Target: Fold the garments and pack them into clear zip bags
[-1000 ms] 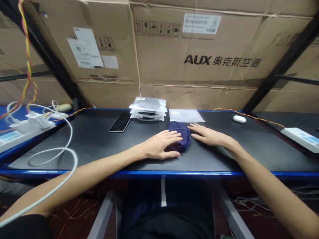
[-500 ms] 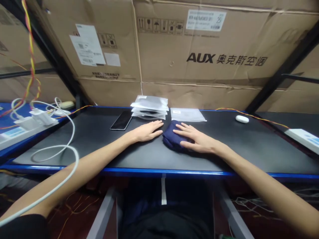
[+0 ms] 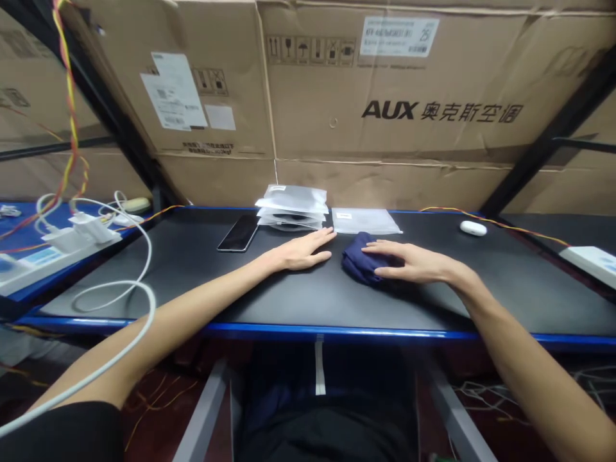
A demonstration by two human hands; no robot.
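A bundled dark blue cloth (image 3: 357,258) lies on the black table mat (image 3: 289,298). My right hand (image 3: 416,262) grips its right side, fingers over the top and thumb at the near side; the palm is lifted off the mat. To the left of the cloth, my left hand (image 3: 305,250) rests flat with its fingers stretched out, holding nothing. Just beyond the left fingertips stands a stack of frosted plastic zip pouches (image 3: 292,199). One more frosted pouch (image 3: 368,221) lies flat behind the cloth.
Left of the stack is a black smartphone (image 3: 239,233). A white oval case (image 3: 473,228) sits at the right. Power strips (image 3: 62,253) with a looping white cable (image 3: 144,256) occupy the left side. A large cardboard box (image 3: 317,141) forms the back wall.
My right hand has moved right, drawing the cloth along with it, and its palm has risen. My left hand has slid a little to the right. The view has shifted slightly.
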